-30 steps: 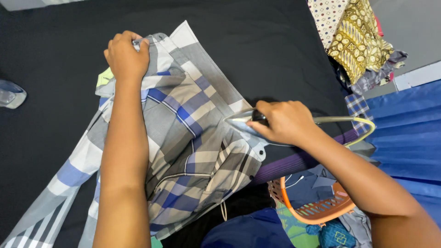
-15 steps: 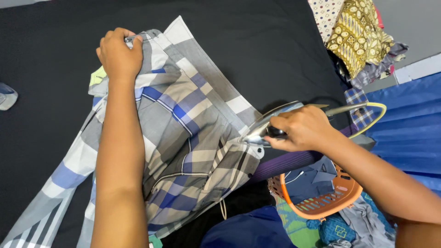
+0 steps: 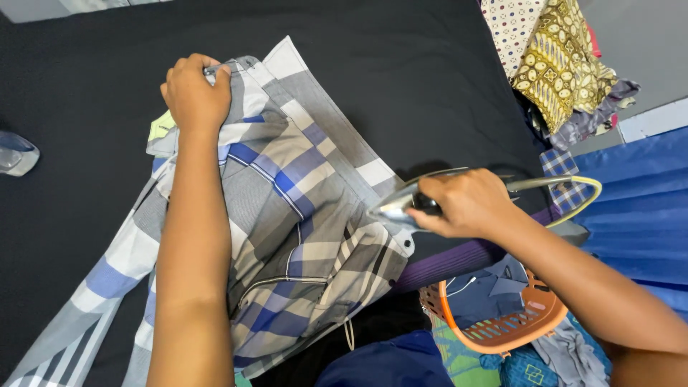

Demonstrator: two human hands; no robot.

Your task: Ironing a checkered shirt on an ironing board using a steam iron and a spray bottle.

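Note:
A grey, white and blue checked shirt [image 3: 287, 208] lies spread on a black ironing surface [image 3: 401, 79]. My left hand [image 3: 195, 92] is closed on the shirt's far end near the collar, pinning it down. My right hand [image 3: 466, 202] grips the handle of a silver clothes iron [image 3: 401, 204], whose tip sits at the shirt's right edge. Most of the iron's body is hidden under my hand.
A pile of patterned fabrics [image 3: 552, 57] lies at the far right. An orange basket [image 3: 502, 322] with clothes sits below the surface's edge, beside blue fabric [image 3: 638, 208]. A clear plastic object [image 3: 16, 154] rests at the left edge.
My right hand has slid the iron to the right, off the middle of the shirt toward its right edge. My left hand keeps its hold on the collar end.

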